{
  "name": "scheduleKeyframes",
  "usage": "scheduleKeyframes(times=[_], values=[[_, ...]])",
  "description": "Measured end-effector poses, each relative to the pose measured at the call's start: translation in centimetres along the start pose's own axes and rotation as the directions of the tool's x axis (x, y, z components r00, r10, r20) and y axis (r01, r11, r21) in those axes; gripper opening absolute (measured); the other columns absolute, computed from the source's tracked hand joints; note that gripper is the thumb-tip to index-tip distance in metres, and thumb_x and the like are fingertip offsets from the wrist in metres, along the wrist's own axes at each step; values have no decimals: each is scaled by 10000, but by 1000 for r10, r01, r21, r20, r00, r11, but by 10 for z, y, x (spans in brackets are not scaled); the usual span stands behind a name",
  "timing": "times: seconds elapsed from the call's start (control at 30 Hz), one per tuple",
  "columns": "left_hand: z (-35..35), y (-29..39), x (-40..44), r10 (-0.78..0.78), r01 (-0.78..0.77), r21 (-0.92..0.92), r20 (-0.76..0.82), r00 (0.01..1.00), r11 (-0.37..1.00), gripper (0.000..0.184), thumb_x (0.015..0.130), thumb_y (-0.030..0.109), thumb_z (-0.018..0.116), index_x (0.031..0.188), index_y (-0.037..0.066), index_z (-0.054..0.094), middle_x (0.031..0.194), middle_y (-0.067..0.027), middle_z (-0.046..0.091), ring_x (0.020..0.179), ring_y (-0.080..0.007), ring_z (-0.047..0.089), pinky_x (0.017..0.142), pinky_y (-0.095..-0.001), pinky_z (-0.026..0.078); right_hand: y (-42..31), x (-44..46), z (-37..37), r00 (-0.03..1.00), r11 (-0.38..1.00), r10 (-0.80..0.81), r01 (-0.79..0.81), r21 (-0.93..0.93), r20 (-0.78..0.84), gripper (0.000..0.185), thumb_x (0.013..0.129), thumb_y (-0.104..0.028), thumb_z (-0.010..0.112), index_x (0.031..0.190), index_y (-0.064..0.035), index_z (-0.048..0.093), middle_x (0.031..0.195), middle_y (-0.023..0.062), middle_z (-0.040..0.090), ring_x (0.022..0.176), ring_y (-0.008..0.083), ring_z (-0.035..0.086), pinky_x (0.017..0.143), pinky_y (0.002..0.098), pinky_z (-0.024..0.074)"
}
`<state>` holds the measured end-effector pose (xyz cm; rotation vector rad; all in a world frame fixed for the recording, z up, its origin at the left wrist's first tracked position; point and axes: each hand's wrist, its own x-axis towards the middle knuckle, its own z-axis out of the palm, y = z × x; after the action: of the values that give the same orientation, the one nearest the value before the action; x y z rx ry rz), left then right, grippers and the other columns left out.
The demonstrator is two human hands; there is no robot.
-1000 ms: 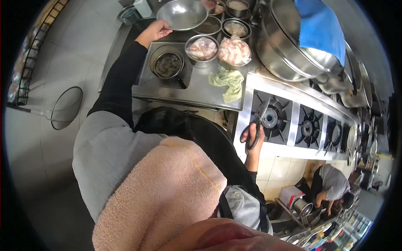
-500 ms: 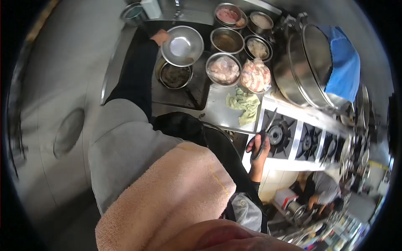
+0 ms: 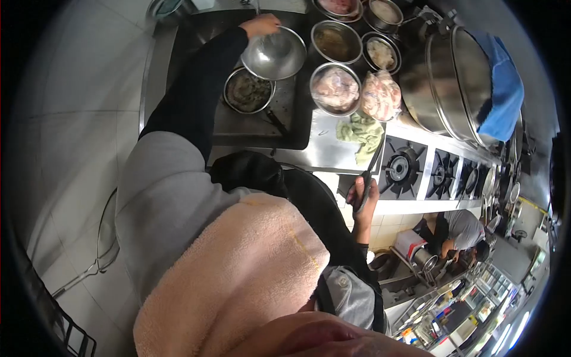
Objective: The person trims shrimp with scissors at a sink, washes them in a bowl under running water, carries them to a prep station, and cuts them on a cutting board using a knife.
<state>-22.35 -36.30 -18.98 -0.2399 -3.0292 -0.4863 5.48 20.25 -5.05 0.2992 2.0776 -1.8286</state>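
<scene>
My left hand grips the rim of a steel bowl, which is tilted over the sink just below the tap. A smaller round metal pot with dark greenish contents sits in the sink beneath it. A dark-handled tool lies on the sink floor. My right hand is closed around the black handles of a pair of scissors, their blades pointing away from me beside the stove. A crumpled green cloth lies on the steel counter near the blades.
Right of the sink stand several metal bowls, one with bagged meat, beside another meat bag. A large steel pot carries a blue cloth. Gas burners line the right; another person bends low beyond.
My left hand has moved the bowl from over the pot's upper side towards the tap and tilted it. The scissors remain in my right hand, and the whole view has shifted slightly.
</scene>
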Motion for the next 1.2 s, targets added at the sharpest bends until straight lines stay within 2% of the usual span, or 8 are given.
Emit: scheduleKeyframes(times=[0.2,0.23,0.33,0.5,0.73,0.9,1.03,1.2], values=[[44,-58,-47,-223,221,31,166,961,975,376,960,359,617,1145,44,705,1045,-204,708,928,-376,681,831,-439,541,3,2,4,998,998,-63,63,20,22,322,976,-343,673,952,-52,536,646,25,538,486,103,509,434,245,404],[26,-22,-84,-507,523,-416,159,847,744,310,984,268,598,1223,89,682,1093,-194,701,944,-351,680,818,-450,545,10,3,2,998,998,-58,57,29,6,313,966,-316,692,942,-51,527,639,25,546,469,103,508,416,238,397],[29,11,-117,-475,262,-754,-75,877,603,303,1010,159,555,1293,110,649,1131,-175,684,1032,-322,659,837,-452,538,18,4,-4,999,1000,-30,30,-10,-11,345,935,-304,739,929,-43,514,617,21,548,451,99,506,394,235,384],[-24,63,-124,-163,53,-265,-410,897,963,357,868,47,574,1194,103,711,1166,-180,695,1089,-366,653,937,-414,513,16,19,-24,989,958,-135,145,-247,57,445,848,-241,839,1080,9,554,645,11,573,548,70,529,505,217,414],[-155,97,-220,253,32,542,-442,861,840,547,908,17,541,1429,185,540,1303,-146,646,1166,-340,629,943,-464,522,40,35,-68,948,924,-316,314,-217,27,574,827,-180,857,1276,10,554,777,-26,588,685,41,506,645,194,405],[-179,115,-294,-761,814,-82,-417,496,575,556,906,80,499,1445,216,495,1098,-156,716,917,-312,723,789,-430,587,61,41,-116,969,922,-234,248,-298,84,547,826,-200,858,1247,-2,571,698,-28,588,622,35,489,556,202,356],[-116,46,-357,-992,692,-722,59,109,33,578,910,129,500,1479,131,400,981,-235,707,678,-326,724,569,-432,578,74,48,-136,959,945,-280,282,-169,34,514,831,-196,855,1218,-11,573,643,-50,538,613,37,502,562,203,380],[-85,110,-378,-741,840,186,-400,539,510,550,913,145,520,1446,79,401,1087,-271,663,828,-401,704,729,-483,569,73,44,-150,969,949,-241,246,-200,49,542,826,-195,860,1231,-6,552,643,-46,528,594,44,481,549,207,353]])
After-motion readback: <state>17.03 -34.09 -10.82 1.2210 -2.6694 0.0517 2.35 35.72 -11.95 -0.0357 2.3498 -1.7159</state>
